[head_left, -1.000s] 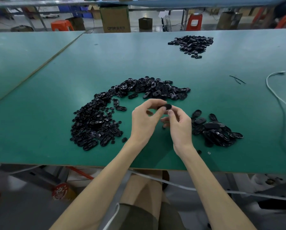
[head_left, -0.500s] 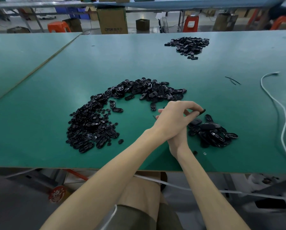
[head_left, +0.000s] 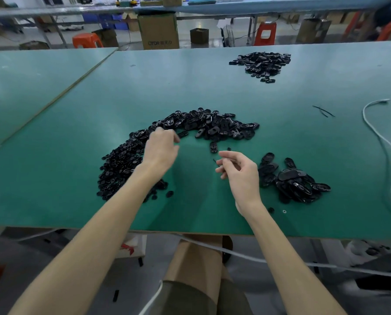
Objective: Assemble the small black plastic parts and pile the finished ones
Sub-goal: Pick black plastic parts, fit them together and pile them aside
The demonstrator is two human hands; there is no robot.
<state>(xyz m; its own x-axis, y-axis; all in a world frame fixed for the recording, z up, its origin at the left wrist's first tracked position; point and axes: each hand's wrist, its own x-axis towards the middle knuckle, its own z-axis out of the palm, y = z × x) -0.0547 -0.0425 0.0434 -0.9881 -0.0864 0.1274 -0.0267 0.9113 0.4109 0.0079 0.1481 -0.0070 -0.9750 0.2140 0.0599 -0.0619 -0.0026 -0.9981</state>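
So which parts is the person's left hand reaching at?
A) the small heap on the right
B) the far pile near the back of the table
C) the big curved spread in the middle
C: the left hand is over the inner edge of the curved spread; the small heap lies beside the right hand.

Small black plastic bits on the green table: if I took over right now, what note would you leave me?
Left grip: fingers curled down at the curved heap of loose small black plastic parts; whether it pinches one, cannot tell.
Right grip: loosely curled, holding nothing visible, beside the smaller pile of black oval pieces, probably the finished ones.
Another black pile lies far across the green table.
Done: that small pile. To do: the big heap, most of the job.
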